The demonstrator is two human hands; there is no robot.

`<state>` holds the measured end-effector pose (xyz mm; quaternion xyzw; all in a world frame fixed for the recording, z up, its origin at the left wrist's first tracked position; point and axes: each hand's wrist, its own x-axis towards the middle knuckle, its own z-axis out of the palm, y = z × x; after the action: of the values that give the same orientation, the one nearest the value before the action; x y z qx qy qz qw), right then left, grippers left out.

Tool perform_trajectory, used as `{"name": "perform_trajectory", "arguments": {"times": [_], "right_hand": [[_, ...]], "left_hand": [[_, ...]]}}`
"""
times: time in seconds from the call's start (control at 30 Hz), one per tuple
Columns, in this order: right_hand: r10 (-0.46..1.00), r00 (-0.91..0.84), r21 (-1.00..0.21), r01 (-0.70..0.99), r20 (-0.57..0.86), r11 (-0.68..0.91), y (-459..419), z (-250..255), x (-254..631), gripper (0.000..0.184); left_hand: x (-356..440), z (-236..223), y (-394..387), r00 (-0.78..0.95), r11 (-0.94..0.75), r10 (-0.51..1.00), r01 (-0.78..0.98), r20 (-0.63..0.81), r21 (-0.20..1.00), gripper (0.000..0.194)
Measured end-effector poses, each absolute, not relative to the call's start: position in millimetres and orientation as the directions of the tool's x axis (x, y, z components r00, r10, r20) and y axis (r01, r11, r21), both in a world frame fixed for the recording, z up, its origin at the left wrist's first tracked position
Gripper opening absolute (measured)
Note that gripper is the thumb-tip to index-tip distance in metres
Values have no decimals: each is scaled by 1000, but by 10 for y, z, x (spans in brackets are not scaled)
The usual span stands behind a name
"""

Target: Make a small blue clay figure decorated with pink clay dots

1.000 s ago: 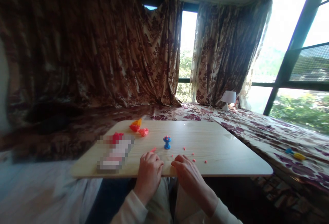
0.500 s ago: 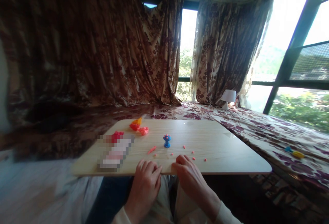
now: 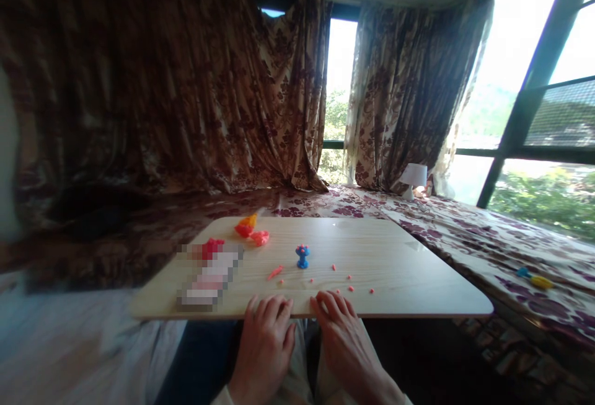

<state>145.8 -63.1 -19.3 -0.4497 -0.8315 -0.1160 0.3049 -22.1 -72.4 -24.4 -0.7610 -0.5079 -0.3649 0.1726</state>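
Left hand [image 3: 264, 346] and right hand [image 3: 344, 340] rest at the table's [image 3: 381, 244] near edge, fingers loosely together; blue figure [image 3: 302, 257] stands beyond; pink bits [image 3: 351, 288] lie about.

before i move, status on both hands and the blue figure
Left hand and right hand at near edge of table, nothing visible in either. Blue figure upright beyond. Pink bits scattered just past the hands.

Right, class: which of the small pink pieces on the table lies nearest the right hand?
The tiny pink crumb just beyond the fingertips of the right hand; every other small pink piece lies farther from that hand.
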Motion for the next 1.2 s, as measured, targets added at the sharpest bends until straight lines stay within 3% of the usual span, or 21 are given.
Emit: {"name": "perform_trajectory", "arguments": {"times": [0.23, 0.93, 1.2], "right_hand": [[584, -415, 5, 818, 698, 575, -668, -385, 1427, 49], [615, -348, -10, 865, 708, 502, -608, -398, 1537, 50], [553, -330, -19, 847, 765, 531, -561, -462, 1443, 47]], "left_hand": [[-158, -320, -739, 251, -432, 598, 901, 761, 43, 33], [-250, -323, -691, 240, -351, 556, 936, 796, -37, 30], [-175, -322, -662, 306, -394, 519, 914, 799, -94, 29]]}}
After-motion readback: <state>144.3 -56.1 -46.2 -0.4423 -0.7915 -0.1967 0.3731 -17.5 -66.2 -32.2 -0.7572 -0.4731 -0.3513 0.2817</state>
